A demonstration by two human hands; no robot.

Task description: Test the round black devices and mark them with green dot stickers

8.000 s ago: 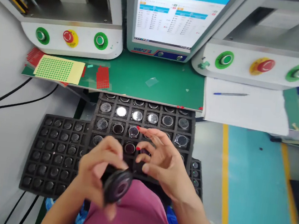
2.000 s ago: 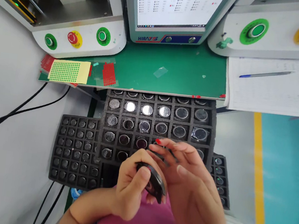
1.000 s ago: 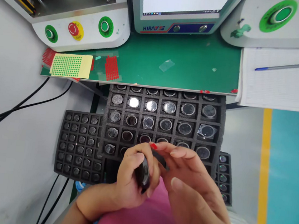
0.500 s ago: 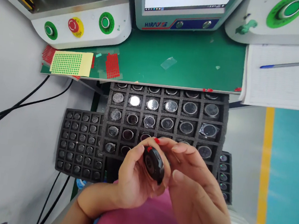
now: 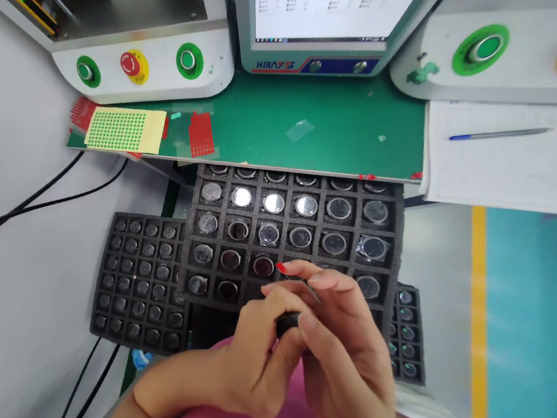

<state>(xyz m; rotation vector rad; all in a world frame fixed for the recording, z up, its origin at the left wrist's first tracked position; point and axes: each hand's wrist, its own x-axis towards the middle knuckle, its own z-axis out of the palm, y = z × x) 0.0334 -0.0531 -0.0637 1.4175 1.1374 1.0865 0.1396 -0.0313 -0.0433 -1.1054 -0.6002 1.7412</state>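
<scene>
Your left hand [image 5: 254, 360] and right hand [image 5: 343, 350] are pressed together over your lap, both clamped on the small round black part [image 5: 288, 322]. Half a second ago its face showed, tilted up toward you between your fingers; now you have turned it and closed in on it, so only a dark sliver shows between your left thumb and your right fingers. A thin dark strip [image 5: 303, 283] runs under your right forefinger; whether it belongs to the part I cannot tell. With the part covered like this, you are handling it by feel.

Just beyond your hands lies the black foam tray [image 5: 400, 203] of round parts, stacked on a second tray [image 5: 113, 284] of smaller pockets. Past them is the green table [image 5: 337, 138] with its sticker sheet [image 5: 125, 129], paper and pen [image 5: 498, 133].
</scene>
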